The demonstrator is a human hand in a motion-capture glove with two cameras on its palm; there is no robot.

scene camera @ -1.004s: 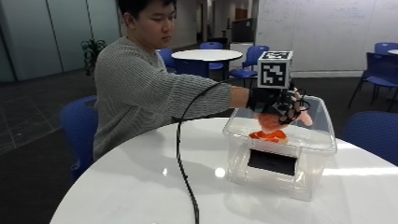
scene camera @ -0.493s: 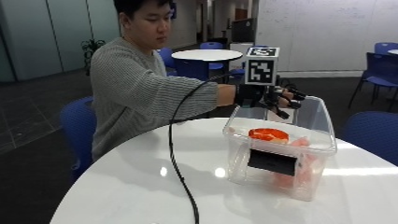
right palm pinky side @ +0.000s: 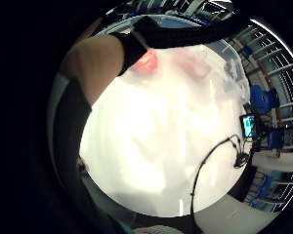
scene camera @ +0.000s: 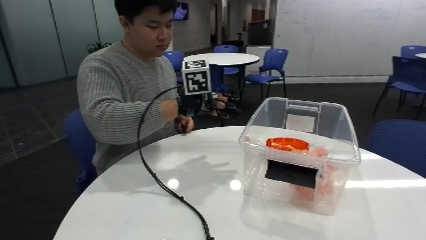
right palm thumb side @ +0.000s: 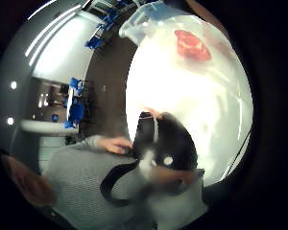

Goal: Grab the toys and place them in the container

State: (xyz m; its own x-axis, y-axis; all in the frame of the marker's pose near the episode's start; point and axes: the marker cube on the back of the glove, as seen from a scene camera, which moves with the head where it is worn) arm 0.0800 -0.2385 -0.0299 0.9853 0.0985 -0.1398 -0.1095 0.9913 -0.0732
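Seated in a grey ribbed knit sweater (scene camera: 116, 95), long-sleeved, cuffs reaching the wrists. Right hand (scene camera: 212, 104) gloved in black (mostly hidden behind other gear in the outside view). In the thumb side palm view, black glove fabric (right palm thumb side: 175, 143) with a black strap loop (right palm thumb side: 116, 184) beneath it and small white plastic pieces set in. In the little finger side palm view, a black strap (right palm pinky side: 185, 33) across the edge. Other hand (scene camera: 184, 123) bare. Dark short hair.

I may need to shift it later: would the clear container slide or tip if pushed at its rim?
The container would probably slide: it looks like thin plastic on a smooth, glossy table. Tipping seems possible, since it stands tall. The orange toy inside likely adds little weight.
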